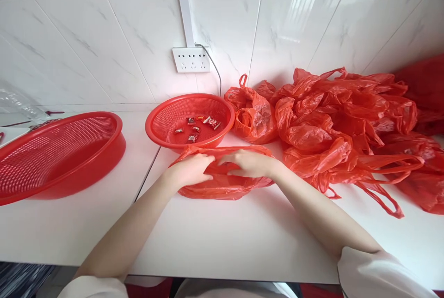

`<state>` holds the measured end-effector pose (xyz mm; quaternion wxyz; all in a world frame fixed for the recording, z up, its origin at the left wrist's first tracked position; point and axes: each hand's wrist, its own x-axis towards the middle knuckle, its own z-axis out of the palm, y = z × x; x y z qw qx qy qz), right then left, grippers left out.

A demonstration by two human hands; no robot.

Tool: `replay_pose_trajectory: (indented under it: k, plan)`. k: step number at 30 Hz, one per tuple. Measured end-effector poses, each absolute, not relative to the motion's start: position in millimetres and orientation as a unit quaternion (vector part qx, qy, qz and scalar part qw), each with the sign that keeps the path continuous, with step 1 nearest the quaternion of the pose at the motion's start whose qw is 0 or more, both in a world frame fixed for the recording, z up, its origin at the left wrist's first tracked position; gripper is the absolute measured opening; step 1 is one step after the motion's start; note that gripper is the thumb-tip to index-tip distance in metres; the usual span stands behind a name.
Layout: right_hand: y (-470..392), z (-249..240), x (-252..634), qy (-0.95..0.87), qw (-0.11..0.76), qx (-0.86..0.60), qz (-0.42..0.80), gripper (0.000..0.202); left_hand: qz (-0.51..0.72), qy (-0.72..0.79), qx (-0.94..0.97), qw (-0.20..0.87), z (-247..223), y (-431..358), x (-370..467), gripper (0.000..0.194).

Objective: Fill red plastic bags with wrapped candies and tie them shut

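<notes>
Free table (239, 242) before open bag (222, 189), small basket (163, 115) blocking behind, piled bags (322, 120) crowding right, lane beside large basket (86, 171)

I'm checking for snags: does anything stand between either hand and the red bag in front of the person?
Nothing visible does. The left hand and right hand are both at the opening of the red bag. The round basket stands beyond it, not in between.

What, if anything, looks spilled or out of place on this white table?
Nothing looks spilled: small wrapped packets lie inside the central round red perforated plastic basket. Only the crumpled red plastic bags at right look untidy, heaped with handles trailing.
</notes>
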<state>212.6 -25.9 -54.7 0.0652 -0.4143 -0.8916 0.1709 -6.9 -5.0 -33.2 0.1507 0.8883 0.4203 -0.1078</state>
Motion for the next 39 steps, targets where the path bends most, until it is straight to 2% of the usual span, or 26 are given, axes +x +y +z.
replay_pose_trajectory:
  k: [3, 5, 8, 9, 12, 13, 15, 19, 21, 24, 27, 28, 30, 32, 33, 36, 39]
  plan:
    - [-35, -43, 210, -0.906, 0.163, -0.36, 0.151, 0.025, -0.014, 0.353, 0.931, 0.091, -26, -22, -15, 0.022]
    - [-41, -46, 207, -0.897, 0.167, -0.401, 0.077, 0.026, 0.008, 0.32, 0.947, 0.04, -26, -28, -20, 0.026]
    - [-47, -66, 205, -0.877, 0.131, -0.462, 0.016, 0.026, 0.0, 0.309, 0.951, 0.011, -34, -29, -29, 0.044]
    - [-47, -74, 205, -0.87, 0.113, -0.48, 0.021, 0.037, -0.01, 0.321, 0.947, 0.019, -37, -28, -31, 0.05]
    - [-46, -95, 207, -0.85, 0.032, -0.519, 0.086, 0.091, -0.036, 0.364, 0.928, 0.064, -47, -27, -36, 0.062]
    - [-45, -98, 208, -0.847, 0.005, -0.518, 0.121, 0.103, -0.039, 0.367, 0.926, 0.081, -49, -26, -37, 0.064]
    - [-42, -100, 212, -0.845, -0.048, -0.494, 0.199, 0.112, -0.04, 0.344, 0.931, 0.113, -51, -25, -36, 0.065]
    - [-39, -86, 219, -0.859, -0.096, -0.418, 0.28, 0.097, -0.023, 0.3, 0.942, 0.147, -49, -21, -36, 0.062]
    - [-40, -75, 220, -0.883, -0.045, -0.38, 0.273, 0.079, -0.016, 0.319, 0.934, 0.158, -49, -19, -39, 0.063]
    - [-45, -62, 217, -0.903, 0.08, -0.357, 0.225, 0.044, -0.018, 0.378, 0.908, 0.182, -54, -18, -44, 0.062]
    - [-49, -64, 207, -0.882, 0.139, -0.429, 0.133, 0.033, -0.023, 0.44, 0.879, 0.182, -61, -19, -47, 0.065]
    - [-49, -69, 203, -0.87, 0.135, -0.463, 0.106, 0.04, -0.031, 0.455, 0.872, 0.177, -63, -19, -46, 0.071]
    - [-48, -82, 197, -0.845, 0.102, -0.518, 0.084, 0.07, -0.055, 0.481, 0.857, 0.176, -65, -21, -44, 0.086]
    - [-43, -96, 196, -0.832, 0.052, -0.542, 0.108, 0.098, -0.065, 0.499, 0.842, 0.197, -67, -22, -43, 0.096]
    - [-40, -103, 197, -0.83, 0.028, -0.541, 0.133, 0.105, -0.061, 0.502, 0.836, 0.211, -68, -22, -43, 0.096]
    - [-30, -116, 209, -0.829, -0.023, -0.507, 0.234, 0.111, -0.012, 0.498, 0.833, 0.243, -71, -20, -48, 0.087]
    - [-22, -119, 225, -0.834, -0.013, -0.464, 0.298, 0.112, 0.031, 0.498, 0.825, 0.267, -77, -14, -57, 0.077]
